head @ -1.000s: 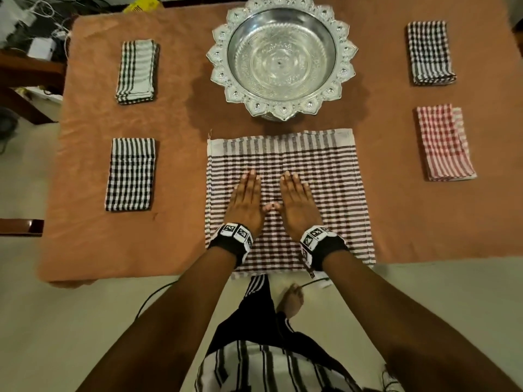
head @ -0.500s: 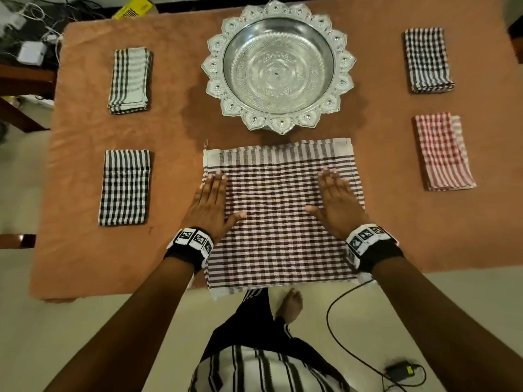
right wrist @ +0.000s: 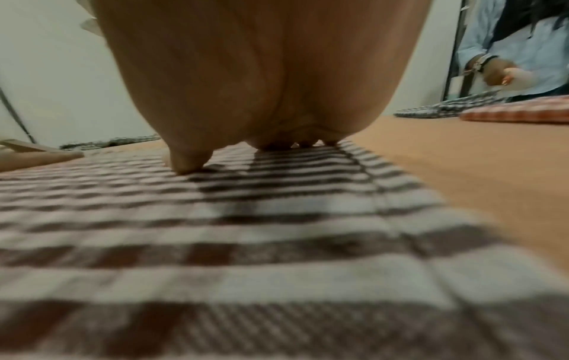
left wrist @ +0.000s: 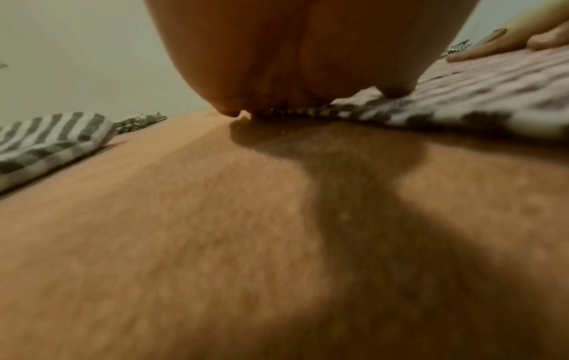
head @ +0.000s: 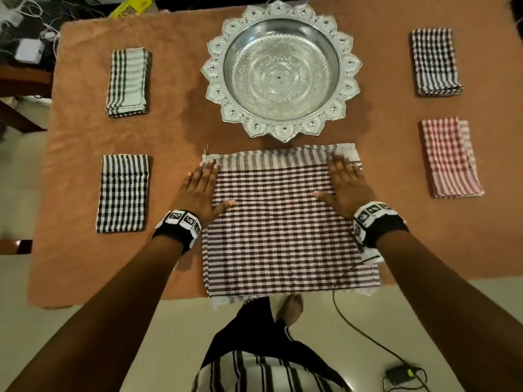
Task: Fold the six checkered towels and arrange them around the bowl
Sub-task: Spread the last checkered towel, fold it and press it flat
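Four folded checkered towels flank the silver scalloped bowl (head: 281, 72) at the counter's (head: 175, 131) far edge — two black-and-white ones (head: 128, 82) (head: 123, 192) toward the left edge, a black one (head: 435, 62) and a red one (head: 450, 158) toward the right. A brown-checked towel (head: 283, 230) lies spread at the near edge, overhanging it. The left hand (head: 199, 190) and right hand (head: 346, 188) press flat on its far corners, fingers straight, well apart, on soft woven cloth.

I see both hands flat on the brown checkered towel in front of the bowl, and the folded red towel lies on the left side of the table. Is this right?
Not fully. The head view shows the red towel on the right side. Both hands, left and right, do lie flat on the brown towel before the bowl.
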Available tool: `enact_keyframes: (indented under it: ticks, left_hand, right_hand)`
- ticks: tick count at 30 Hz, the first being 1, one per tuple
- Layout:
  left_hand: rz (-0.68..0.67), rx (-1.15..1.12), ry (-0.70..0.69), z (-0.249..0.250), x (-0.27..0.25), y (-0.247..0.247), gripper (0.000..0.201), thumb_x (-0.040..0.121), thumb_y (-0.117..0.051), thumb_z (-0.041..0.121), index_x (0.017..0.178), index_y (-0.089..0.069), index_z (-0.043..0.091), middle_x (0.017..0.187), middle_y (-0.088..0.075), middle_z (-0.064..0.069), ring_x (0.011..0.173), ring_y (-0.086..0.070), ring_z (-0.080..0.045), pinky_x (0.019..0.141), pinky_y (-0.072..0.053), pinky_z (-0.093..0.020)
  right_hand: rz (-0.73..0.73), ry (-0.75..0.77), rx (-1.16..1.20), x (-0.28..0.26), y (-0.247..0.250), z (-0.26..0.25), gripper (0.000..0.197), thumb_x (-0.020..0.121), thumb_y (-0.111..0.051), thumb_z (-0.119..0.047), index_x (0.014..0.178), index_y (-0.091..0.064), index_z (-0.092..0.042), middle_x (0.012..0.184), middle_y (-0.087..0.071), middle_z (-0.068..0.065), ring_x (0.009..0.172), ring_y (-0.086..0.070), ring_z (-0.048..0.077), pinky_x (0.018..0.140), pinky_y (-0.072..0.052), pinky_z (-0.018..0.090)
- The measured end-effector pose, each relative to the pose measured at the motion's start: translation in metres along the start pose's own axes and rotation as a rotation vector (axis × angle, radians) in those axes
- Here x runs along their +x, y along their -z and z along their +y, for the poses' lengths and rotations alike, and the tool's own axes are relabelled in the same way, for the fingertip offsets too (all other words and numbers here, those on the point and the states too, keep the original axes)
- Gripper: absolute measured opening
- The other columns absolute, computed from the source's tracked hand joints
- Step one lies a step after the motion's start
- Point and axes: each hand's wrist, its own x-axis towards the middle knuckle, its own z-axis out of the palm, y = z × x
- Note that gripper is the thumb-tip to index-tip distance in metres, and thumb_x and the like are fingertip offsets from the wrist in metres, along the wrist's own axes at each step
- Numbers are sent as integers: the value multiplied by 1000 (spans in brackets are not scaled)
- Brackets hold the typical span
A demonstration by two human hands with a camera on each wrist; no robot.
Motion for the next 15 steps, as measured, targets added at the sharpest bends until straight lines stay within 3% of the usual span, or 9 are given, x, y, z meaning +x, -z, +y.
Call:
enact_keyframes:
  ticks: [2, 4, 6, 7, 8, 10, 13, 15]
  left_hand:
    - [2, -35, -8, -1, 0, -1, 96, 86, -19, 80, 154, 12, 21, 161, 17, 1, 147, 18, -18, 120, 3, -43]
    - [17, -114, 5, -1, 2, 1, 95, 87, -31, 77, 155, 5, 21, 163, 7, -2, 149, 11, -20, 121, -1, -44]
    - [146, -247, 52, -5, 9, 9, 88, 88, -50, 66, 154, -14, 20, 159, -24, -10, 147, -20, -28, 119, -22, -48]
    - [240, -273, 82, -9, 15, 14, 80, 87, -58, 58, 149, -26, 19, 147, -41, -13, 136, -37, -32, 112, -33, -48]
    - [321, -262, 117, -16, 23, 17, 71, 86, -62, 53, 143, -37, 20, 134, -52, -14, 123, -47, -34, 104, -40, -47]
    - [388, -307, 234, -29, 40, 23, 53, 82, -66, 47, 127, -54, 21, 117, -57, -13, 106, -55, -33, 93, -46, -42]
    - [306, -575, 398, -37, 63, 36, 34, 78, -79, 33, 104, -67, 15, 95, -66, -8, 83, -61, -20, 76, -50, -27]
    - [205, -591, 393, -41, 72, 42, 27, 78, -81, 29, 96, -69, 13, 83, -65, -4, 75, -58, -17, 64, -46, -21]
  right_hand:
    - [2, -34, 2, -6, 5, 19, 102, 82, -5, -84, 156, 12, -16, 163, 15, 6, 151, 13, 21, 122, 5, 42]
    - [22, -31, 87, -8, 10, 29, 95, 89, -21, -77, 157, 4, -15, 165, 7, 7, 152, 6, 21, 123, 0, 41]
    - [136, -73, 212, -5, 13, 38, 81, 96, -42, -58, 157, -14, -13, 165, -12, 10, 151, -12, 26, 123, -14, 42]
    - [230, -98, 241, -3, 17, 43, 70, 97, -46, -50, 153, -26, -12, 160, -26, 13, 146, -25, 30, 120, -24, 44]
    - [305, -133, 237, 1, 24, 46, 61, 96, -46, -45, 147, -38, -12, 152, -39, 15, 137, -37, 34, 114, -33, 45]
    - [374, -139, 213, 13, 33, 53, 49, 93, -49, -35, 132, -55, -7, 135, -55, 20, 121, -47, 38, 103, -39, 44]
    - [299, -171, 290, 35, 50, 53, 35, 89, -62, -23, 119, -65, -6, 123, -61, 20, 111, -52, 34, 96, -41, 33]
    - [250, -207, 348, 45, 58, 50, 32, 87, -69, -20, 117, -67, -9, 117, -60, 18, 106, -55, 32, 94, -43, 33]
